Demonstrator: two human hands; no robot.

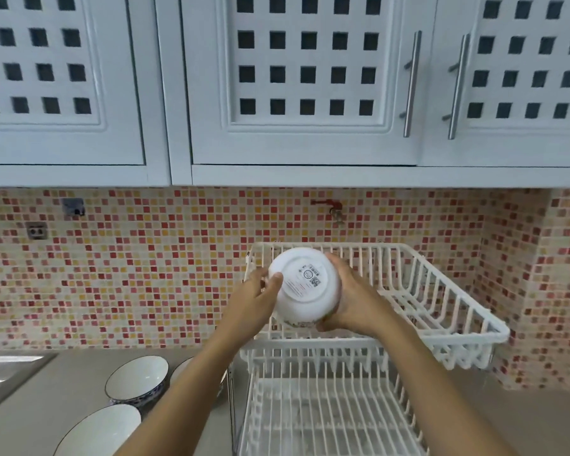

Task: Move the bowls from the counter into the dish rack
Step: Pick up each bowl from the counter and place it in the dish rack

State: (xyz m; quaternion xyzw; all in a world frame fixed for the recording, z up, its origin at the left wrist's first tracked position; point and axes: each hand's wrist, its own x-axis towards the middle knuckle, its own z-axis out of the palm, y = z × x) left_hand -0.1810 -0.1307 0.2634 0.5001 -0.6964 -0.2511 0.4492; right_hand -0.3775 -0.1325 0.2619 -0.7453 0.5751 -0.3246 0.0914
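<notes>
Pale blue cabinets [297,83] with square cut-outs hang over a backsplash [145,274] of small red, orange and cream mosaic tiles, and a beige counter [46,406] runs along below. At the right of the counter stands a white two-tier wire dish rack [418,307], its upper basket raised above a lower tier of upright prongs.

Both hands grasp one white bowl [305,286] over the near left part of the upper basket. The bowl is tipped so that its base faces the camera: a round foot ring encloses printed markings, among them a barcode and a small square code, too fine to read. A band of coloured pattern shows along the lower edge near the rim. The left hand [257,299] clasps the bowl's left side, thumb laid on the base; the right hand [352,297] wraps the right side and lower edge.

On the counter to the left of the rack sit more bowls: a white one with a dark rim and blue-patterned outside [135,380], another white bowl [99,432] nearer, and a third [183,368] mostly hidden behind the left forearm.
</notes>
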